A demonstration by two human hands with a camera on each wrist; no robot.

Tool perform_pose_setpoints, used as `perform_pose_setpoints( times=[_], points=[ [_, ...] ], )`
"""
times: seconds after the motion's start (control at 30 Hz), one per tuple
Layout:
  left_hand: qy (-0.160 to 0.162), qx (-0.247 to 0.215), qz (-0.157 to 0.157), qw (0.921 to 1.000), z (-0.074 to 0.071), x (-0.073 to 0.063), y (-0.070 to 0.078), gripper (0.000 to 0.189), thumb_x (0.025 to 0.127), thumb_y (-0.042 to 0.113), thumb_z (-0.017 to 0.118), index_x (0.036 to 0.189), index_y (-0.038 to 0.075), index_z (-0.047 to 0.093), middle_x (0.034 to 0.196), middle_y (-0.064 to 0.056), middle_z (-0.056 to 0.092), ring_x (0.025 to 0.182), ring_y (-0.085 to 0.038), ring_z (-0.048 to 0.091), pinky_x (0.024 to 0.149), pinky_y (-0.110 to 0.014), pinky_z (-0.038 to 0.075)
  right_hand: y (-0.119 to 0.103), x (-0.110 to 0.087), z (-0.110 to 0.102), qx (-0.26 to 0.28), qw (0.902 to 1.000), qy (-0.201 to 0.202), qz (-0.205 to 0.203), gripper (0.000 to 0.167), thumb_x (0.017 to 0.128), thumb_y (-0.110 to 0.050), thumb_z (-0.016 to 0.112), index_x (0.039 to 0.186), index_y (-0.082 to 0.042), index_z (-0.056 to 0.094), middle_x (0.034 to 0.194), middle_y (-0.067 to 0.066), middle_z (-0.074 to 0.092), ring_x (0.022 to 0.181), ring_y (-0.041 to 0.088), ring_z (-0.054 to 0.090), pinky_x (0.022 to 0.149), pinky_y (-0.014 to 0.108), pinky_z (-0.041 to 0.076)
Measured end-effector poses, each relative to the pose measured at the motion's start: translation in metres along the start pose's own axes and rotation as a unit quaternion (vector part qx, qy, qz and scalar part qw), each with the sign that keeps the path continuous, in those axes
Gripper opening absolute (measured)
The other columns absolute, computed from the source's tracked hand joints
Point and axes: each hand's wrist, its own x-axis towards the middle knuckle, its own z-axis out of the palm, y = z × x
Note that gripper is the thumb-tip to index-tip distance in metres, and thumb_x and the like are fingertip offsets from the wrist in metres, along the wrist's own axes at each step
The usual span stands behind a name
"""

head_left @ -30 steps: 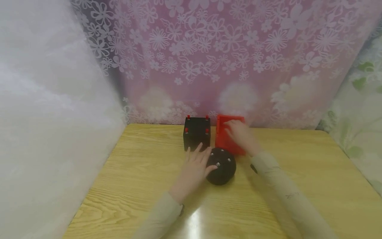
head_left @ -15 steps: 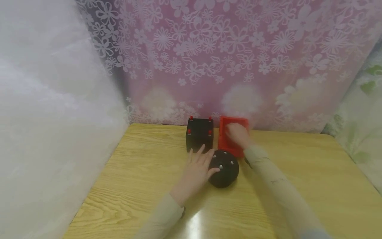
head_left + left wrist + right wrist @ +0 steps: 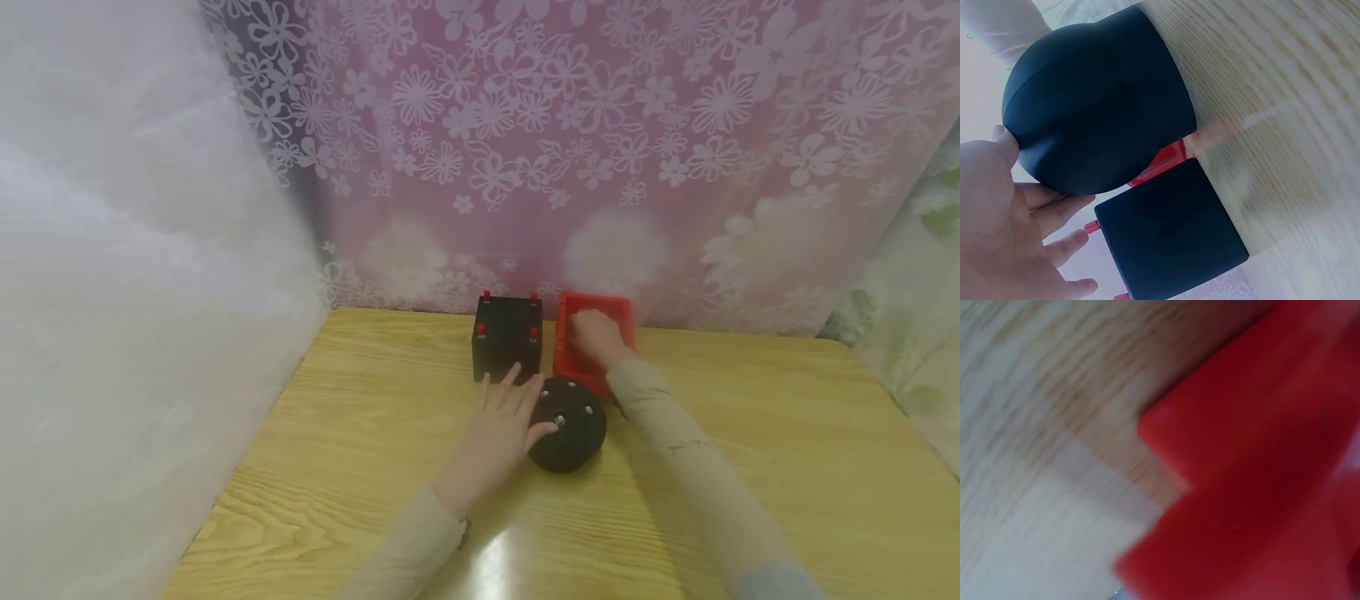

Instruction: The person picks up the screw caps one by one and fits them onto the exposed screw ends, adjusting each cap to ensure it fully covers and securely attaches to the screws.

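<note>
My left hand (image 3: pixel 491 437) lies with spread, mostly straight fingers against the left side of a black dome (image 3: pixel 572 442), which has small silvery studs on top. In the left wrist view, the thumb and fingers of that hand (image 3: pixel 997 231) touch the smooth rounded dome (image 3: pixel 1085 106). Just behind the fingertips stands a black box (image 3: pixel 507 362) with red pegs at its top corners. My right hand (image 3: pixel 597 335) reaches down into an open red box (image 3: pixel 600 298); its fingers are hidden or blurred there. Only blurred red walls (image 3: pixel 1235 406) fill much of the right wrist view.
A wooden table (image 3: pixel 337 417) carries all these things. Behind its far edge hangs a pink floral curtain (image 3: pixel 480 167), close to both boxes. White sheeting (image 3: pixel 150 292) borders the left side, and a leaf-patterned cloth (image 3: pixel 915 333) the right.
My right hand has gone deeper into the red box, and its fingers, visible before, are now out of sight. The left hand stays against the dome. The whole view has shifted slightly.
</note>
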Motion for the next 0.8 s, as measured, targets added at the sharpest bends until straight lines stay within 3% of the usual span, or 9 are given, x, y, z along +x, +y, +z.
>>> perform_pose_setpoints(
  times=[0.3,0.6,0.8],
  points=[
    [0.010,0.007,0.004,0.9999,-0.004,-0.001,0.001,0.071,0.102,0.058,0.043,0.156,0.011,0.039,0.153,-0.002,0.051,0.152,-0.027,0.027,0.121,-0.058,0.024,0.002,0.000,0.004,0.011,0.9998,0.015,0.011,0.011,0.090,-0.010,0.066,0.093,0.001,0.063,0.086,0.024,0.068,0.084,0.044,0.067,0.072,0.059,0.056],
    [0.017,0.012,0.004,0.9998,-0.006,-0.001,0.002,0.071,0.102,0.057,0.046,0.155,0.010,0.041,0.152,-0.002,0.052,0.151,-0.028,0.029,0.120,-0.058,0.026,0.004,0.001,0.009,0.039,0.9981,0.045,0.017,0.010,0.095,-0.010,0.055,0.092,-0.003,0.061,0.079,0.020,0.068,0.075,0.042,0.068,0.065,0.057,0.056],
    [0.018,0.016,0.002,0.9997,-0.004,-0.001,0.002,0.071,0.102,0.057,0.045,0.155,0.011,0.041,0.151,-0.002,0.053,0.151,-0.027,0.030,0.121,-0.057,0.025,0.007,0.004,0.011,0.044,0.9976,0.052,0.017,0.013,0.094,-0.008,0.056,0.086,-0.003,0.063,0.074,0.018,0.067,0.070,0.039,0.066,0.063,0.055,0.055]
  ],
)
